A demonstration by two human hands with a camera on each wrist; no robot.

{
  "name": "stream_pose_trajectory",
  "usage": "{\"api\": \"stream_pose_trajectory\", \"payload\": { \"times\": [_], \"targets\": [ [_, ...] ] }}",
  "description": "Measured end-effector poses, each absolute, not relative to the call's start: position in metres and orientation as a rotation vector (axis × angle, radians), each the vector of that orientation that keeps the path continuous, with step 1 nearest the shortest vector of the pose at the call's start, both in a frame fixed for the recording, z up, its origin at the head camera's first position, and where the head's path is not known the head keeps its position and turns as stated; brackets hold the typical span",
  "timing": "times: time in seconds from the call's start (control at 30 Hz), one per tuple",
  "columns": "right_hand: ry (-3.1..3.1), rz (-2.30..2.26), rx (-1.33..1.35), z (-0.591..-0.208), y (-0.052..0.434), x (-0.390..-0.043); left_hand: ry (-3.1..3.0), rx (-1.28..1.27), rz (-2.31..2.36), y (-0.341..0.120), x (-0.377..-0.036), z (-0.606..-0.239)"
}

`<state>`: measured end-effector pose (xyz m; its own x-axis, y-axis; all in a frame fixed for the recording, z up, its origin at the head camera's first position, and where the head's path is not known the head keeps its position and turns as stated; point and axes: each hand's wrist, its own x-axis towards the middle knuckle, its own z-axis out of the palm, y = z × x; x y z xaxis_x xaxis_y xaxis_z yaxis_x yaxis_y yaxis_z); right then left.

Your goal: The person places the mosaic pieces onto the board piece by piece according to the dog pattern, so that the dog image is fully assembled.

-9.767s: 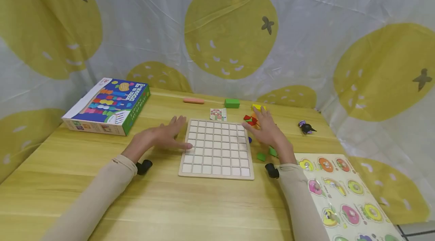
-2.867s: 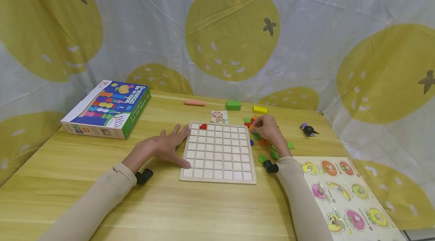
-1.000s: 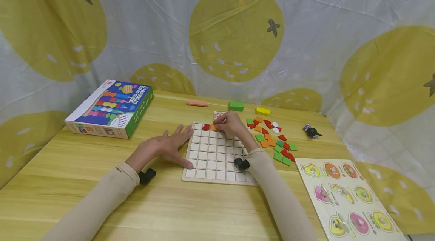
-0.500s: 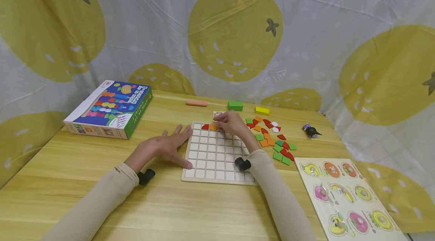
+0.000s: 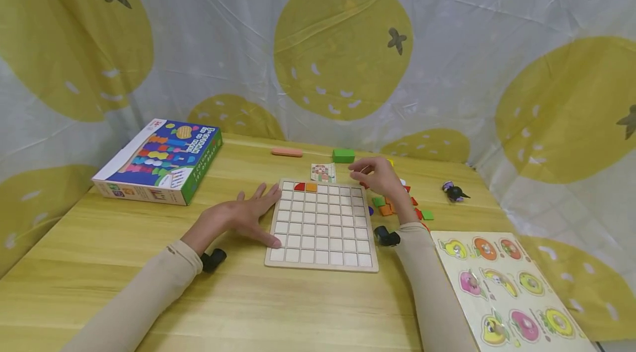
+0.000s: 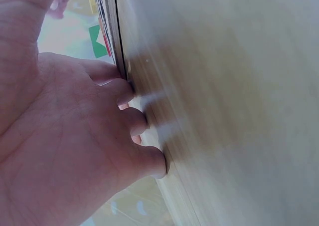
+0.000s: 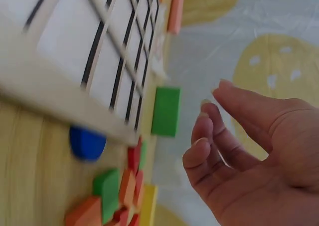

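A pale wooden grid board (image 5: 323,227) lies mid-table in the head view. In its far row sit a red rounded tile (image 5: 300,187) and, beside it, an orange square tile (image 5: 311,187). My left hand (image 5: 243,214) rests at the board's left edge with fingers spread, thumb on the near-left corner. My right hand (image 5: 380,176) hovers off the board's far right corner, over the loose tiles (image 5: 386,209). In the right wrist view its fingers are loosely bent, with a gap to the thumb and nothing between them. The hand hides part of the tile pile.
Behind the board lie a small pattern card (image 5: 323,172), a green block (image 5: 343,155) and a pink stick (image 5: 286,152). A boxed toy (image 5: 159,159) stands at the left. On the right are a fruit puzzle board (image 5: 502,280) and a black-and-purple figure (image 5: 454,192).
A red tile, then an orange one, have come onto the board's far row. My right hand has let go of the orange tile and moved right, off the board. The left hand stays put.
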<state>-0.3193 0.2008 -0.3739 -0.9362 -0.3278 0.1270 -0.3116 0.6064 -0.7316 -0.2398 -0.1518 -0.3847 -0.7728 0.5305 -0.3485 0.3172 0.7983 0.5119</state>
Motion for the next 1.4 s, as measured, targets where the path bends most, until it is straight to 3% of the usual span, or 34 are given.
{"api": "stream_pose_trajectory", "payload": {
  "times": [0.47, 1.4],
  "targets": [
    [2.835, -1.17, -0.399, -0.397, 0.234, -0.33, 2.506, 0.635, 0.595, -0.156, -0.239, -0.384],
    [2.842, -1.043, -0.293, -0.4, 0.237, -0.332, 2.5, 0.628, 0.598, -0.153, -0.241, -0.387]
  ]
}}
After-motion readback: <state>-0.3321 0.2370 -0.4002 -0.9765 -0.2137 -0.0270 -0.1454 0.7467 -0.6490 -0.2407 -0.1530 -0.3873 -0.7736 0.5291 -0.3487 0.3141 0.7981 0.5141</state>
